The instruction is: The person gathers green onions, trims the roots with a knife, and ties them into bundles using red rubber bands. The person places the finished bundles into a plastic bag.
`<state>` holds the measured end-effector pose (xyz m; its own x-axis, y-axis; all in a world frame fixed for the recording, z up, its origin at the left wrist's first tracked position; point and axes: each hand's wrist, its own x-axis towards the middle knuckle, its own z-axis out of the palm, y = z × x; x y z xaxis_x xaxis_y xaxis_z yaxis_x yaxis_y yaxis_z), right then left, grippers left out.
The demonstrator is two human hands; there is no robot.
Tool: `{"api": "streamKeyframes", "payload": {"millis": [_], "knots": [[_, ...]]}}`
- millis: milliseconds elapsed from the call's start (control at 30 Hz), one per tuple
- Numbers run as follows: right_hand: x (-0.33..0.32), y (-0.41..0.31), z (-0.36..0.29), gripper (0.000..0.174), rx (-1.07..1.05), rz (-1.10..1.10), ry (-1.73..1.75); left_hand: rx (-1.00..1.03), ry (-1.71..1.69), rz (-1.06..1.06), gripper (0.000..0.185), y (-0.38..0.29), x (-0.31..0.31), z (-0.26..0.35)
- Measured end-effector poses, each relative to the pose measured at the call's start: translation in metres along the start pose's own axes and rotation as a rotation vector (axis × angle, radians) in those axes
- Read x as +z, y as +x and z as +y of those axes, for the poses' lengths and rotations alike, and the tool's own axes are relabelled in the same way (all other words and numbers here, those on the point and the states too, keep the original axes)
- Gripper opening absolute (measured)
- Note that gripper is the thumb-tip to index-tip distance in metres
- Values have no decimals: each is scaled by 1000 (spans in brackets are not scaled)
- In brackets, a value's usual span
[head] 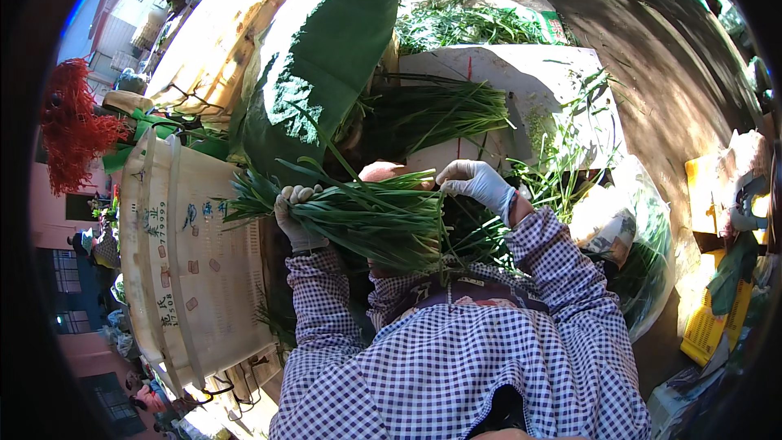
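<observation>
My gloved left hand (297,218) is closed round a thick bundle of long green leaves (379,220), which look like garlic chives, near its left part. The bundle lies across in front of my chest, its evenly lined ends to the right. At those ends is my gloved right hand (479,184), thumb and forefinger bent towards each other; whether a leaf is pinched between them cannot be made out. Beyond my hands, a second bundle of the same leaves (452,107) lies on a white board (531,67), with loose leaves scattered at the board's right.
A large white plastic crate (214,269) stands at my left, below red twine (76,128). A green sheet (342,55) rises beyond my left hand. At my right are a clear plastic bag (650,238) and a yellow crate (702,324). More greens (464,24) lie behind the board.
</observation>
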<state>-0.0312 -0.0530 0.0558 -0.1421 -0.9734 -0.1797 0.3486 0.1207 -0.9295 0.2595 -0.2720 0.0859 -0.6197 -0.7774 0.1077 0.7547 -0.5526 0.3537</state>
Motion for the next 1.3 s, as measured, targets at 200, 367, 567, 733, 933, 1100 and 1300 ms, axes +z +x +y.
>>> {"api": "streamKeyframes", "payload": {"millis": [200, 367, 567, 733, 933, 1100, 1300], "knots": [[-13, -21, -17, 13, 9, 69, -27, 82, 163, 114, 16, -5, -3, -1], [-102, -80, -24, 13, -57, 343, -169, 100, 145, 117, 14, -5, -13, 4], [-244, -139, 11, 25, -84, 1119, -77, 71, 23, 114, 13, -7, -26, 5], [-243, -124, 23, 22, 101, 1441, -637, 54, -40, 123, 12, -7, -31, 3], [-53, -47, 14, 19, -394, 774, -636, 70, 58, 174, 11, -7, -28, 1], [57, -20, -5, 20, -391, 301, -684, 78, 76, 115, 11, -4, -30, 0], [56, -20, 0, 15, -281, 244, -390, 71, -26, 147, 12, -5, -33, 1]]}}
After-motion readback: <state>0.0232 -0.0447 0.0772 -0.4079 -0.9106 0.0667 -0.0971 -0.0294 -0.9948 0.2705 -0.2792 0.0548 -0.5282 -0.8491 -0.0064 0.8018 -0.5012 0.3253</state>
